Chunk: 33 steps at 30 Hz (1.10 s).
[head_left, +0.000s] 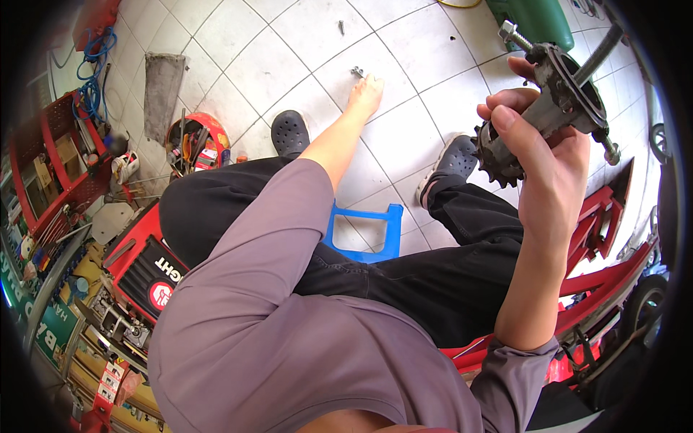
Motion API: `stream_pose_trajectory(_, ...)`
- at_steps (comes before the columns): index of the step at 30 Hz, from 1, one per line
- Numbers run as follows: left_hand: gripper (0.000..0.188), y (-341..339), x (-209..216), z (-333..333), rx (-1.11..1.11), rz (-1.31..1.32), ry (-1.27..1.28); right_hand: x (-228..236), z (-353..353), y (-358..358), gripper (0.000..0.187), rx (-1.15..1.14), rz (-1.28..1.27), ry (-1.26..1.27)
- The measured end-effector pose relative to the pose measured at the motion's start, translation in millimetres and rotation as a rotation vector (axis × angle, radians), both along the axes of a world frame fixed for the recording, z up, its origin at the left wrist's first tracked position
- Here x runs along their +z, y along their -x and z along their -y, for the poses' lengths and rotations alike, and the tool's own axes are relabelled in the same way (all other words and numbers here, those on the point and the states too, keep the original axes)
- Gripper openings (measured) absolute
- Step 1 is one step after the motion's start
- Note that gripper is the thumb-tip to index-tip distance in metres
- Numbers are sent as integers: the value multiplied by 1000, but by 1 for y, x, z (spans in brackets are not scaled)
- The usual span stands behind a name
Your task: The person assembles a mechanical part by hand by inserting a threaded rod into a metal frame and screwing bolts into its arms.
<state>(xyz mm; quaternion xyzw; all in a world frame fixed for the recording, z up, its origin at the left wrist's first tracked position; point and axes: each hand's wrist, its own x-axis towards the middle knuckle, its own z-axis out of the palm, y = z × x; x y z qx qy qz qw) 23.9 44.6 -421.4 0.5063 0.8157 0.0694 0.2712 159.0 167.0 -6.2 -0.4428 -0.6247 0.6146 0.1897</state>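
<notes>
Head view: right hand [546,155], at right, closed around a grimy metal housing [552,110], toothed at one end, flanged at the other. Left hand [367,95] at small hardware [357,71], far floor [397,148]; finger closure cannot be determined.

The back of the left hand [367,95] hid most of its fingers, so whether they gripped the metal pieces [356,71], too small to identify, could not be told. The metal part [554,105] covered some fingers of the right hand [546,167]. The top edge cut off a green container [533,23] and a yellow cord [459,6].
</notes>
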Motion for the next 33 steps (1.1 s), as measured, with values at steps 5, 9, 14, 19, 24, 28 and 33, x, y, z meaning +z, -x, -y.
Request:
stream_pose_trajectory(5,15,8,4,6,32,60,2,-2,1,0,46,-5,-8,5)
stream_pose_trajectory(9,15,18,0,17,49,81,-121,-2,1,0,46,-7,11,-24)
stream_pose_trajectory(14,21,38,21,14,246,130,-214,-3,2,-2,46,-22,-32,-8)
stream_pose_trajectory(19,23,62,5,13,277,35,-205,-2,2,-2,46,-12,-34,-6)
stream_pose_trajectory(24,24,66,7,6,136,-43,-82,-2,2,-1,46,-12,-33,-15)
stream_pose_trajectory(28,22,66,12,3,-16,-135,-144,-5,1,-4,46,-2,-32,-12)
stream_pose_trajectory(33,18,70,3,9,-101,-170,-164,-3,1,-3,47,6,-28,-16)
